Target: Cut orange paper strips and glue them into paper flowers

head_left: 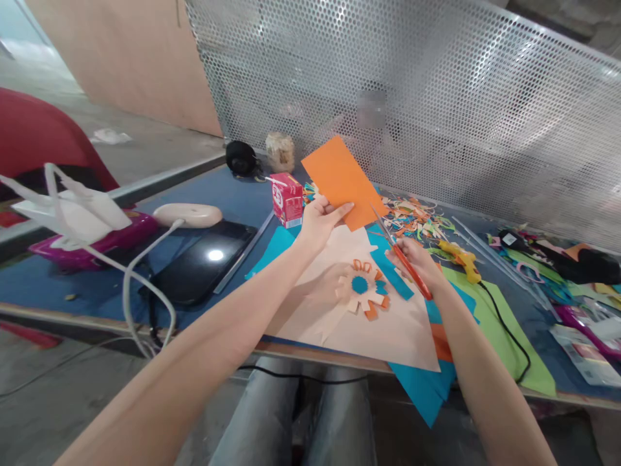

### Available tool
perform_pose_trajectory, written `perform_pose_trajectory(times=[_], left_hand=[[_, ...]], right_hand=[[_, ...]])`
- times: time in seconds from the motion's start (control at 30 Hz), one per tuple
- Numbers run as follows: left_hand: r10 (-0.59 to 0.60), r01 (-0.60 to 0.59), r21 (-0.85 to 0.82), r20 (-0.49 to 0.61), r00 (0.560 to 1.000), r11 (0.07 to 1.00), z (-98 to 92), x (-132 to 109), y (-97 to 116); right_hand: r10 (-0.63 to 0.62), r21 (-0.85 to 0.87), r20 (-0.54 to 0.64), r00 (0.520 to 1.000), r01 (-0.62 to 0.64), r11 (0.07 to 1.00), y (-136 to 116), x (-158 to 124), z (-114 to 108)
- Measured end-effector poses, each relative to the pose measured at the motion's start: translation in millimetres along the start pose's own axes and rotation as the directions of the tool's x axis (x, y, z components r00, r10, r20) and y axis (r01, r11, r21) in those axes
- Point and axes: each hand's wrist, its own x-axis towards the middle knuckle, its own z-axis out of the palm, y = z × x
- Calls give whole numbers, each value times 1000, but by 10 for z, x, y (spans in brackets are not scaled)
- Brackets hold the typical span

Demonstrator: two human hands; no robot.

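My left hand [320, 223] pinches the lower left edge of an orange paper rectangle [342, 181], raised above the table. My right hand [414, 259] is closed around red-handled scissors [412, 272], whose blades point up and left at the lower right corner of the orange paper. Whether the blades touch the paper is hard to tell. Below both hands lies a large pale peach sheet [310, 298]. On it rests a paper flower [359, 285] with a blue centre and peach, orange and blue petals.
Paper scraps [417, 219] are piled behind my right hand, near a yellow glue gun [460, 259]. A pink box [286, 200] stands behind my left wrist. A dark phone [201, 262] and white cables lie left. A perforated metal panel [412, 97] borders the back.
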Motion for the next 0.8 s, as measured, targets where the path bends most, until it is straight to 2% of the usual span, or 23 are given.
perform_pose_trajectory(times=[0.1, 0.47, 0.8], left_hand=[[4, -4, -1, -5, 1000, 1000, -7, 5, 4], [22, -22, 19, 4, 1000, 1000, 0, -6, 35], [45, -44, 20, -20, 999, 999, -12, 2, 18]], right_hand=[[25, -2, 42, 999, -25, 1000, -8, 3, -18], [72, -34, 41, 997, -71, 997, -97, -40, -40], [53, -51, 44, 998, -51, 997, -69, -11, -36]])
